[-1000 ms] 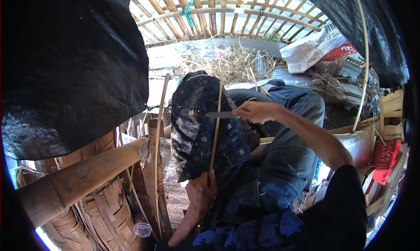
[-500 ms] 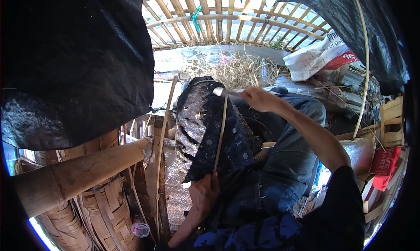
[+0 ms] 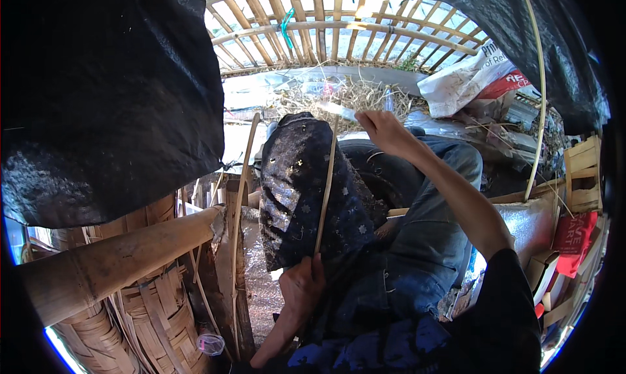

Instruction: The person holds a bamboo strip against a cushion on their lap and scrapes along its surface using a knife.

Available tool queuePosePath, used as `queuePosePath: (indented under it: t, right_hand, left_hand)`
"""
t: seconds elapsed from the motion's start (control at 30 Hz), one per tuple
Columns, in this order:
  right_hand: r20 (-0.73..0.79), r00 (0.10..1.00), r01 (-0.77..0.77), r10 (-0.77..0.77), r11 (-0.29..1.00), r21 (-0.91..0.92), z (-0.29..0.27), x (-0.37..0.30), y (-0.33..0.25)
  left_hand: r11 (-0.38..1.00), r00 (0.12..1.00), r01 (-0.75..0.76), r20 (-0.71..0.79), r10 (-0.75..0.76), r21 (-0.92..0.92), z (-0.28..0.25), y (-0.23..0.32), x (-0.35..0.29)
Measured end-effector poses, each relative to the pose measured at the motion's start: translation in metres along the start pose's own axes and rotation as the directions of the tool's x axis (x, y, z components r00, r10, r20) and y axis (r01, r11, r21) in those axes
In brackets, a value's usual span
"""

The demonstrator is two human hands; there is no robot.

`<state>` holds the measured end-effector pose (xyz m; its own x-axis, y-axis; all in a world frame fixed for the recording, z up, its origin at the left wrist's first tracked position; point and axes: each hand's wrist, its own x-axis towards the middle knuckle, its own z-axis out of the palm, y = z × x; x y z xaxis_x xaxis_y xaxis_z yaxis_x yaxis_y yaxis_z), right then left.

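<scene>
My left hand (image 3: 302, 286) is closed round the near end of a slim bamboo strip (image 3: 326, 191). The strip runs away from me, up along a dark patterned cloth (image 3: 293, 172) draped over my left leg. Above the strip's far end, my right hand (image 3: 389, 134) grips a knife (image 3: 338, 110); its blade is bright with glare and points left. The handle is mostly hidden in my fingers. Blade and strip look slightly apart.
A thick bamboo pole (image 3: 117, 260) juts in from the left, above woven baskets (image 3: 156, 309). Black sheeting (image 3: 111, 106) hangs at upper left. A bamboo slat fence (image 3: 339, 28) and dry straw (image 3: 365, 97) lie beyond; a white-and-red sack (image 3: 466, 80) is at far right.
My right hand has lifted the knife up and away from the strip's far end, where it was before. My left hand keeps its hold on the strip. The whole view has shifted slightly.
</scene>
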<state>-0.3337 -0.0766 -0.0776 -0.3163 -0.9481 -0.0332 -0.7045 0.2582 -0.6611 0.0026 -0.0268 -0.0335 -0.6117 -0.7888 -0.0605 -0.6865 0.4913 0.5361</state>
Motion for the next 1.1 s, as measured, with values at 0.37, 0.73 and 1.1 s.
queuePosePath:
  t: [0.37, 0.73, 1.1]
  right_hand:
    - [0.477, 0.852, -0.402, 0.215, 0.853, 0.333, 0.021, -0.041, -0.014]
    - [0.078, 0.993, -0.112, 0.091, 0.938, 0.328, 0.083, 0.005, 0.014]
    - [0.378, 0.921, -0.21, 0.099, 0.941, 0.266, 0.059, -0.023, -0.007]
  left_hand:
    - [0.982, 0.995, 0.098, 0.019, -0.096, -0.16, -0.012, -0.009, 0.004]
    - [0.334, 0.701, 0.712, 0.653, -0.286, -0.618, -0.027, -0.037, 0.006]
    - [0.445, 0.735, 0.678, 0.559, -0.383, -0.585, -0.03, -0.018, 0.004]
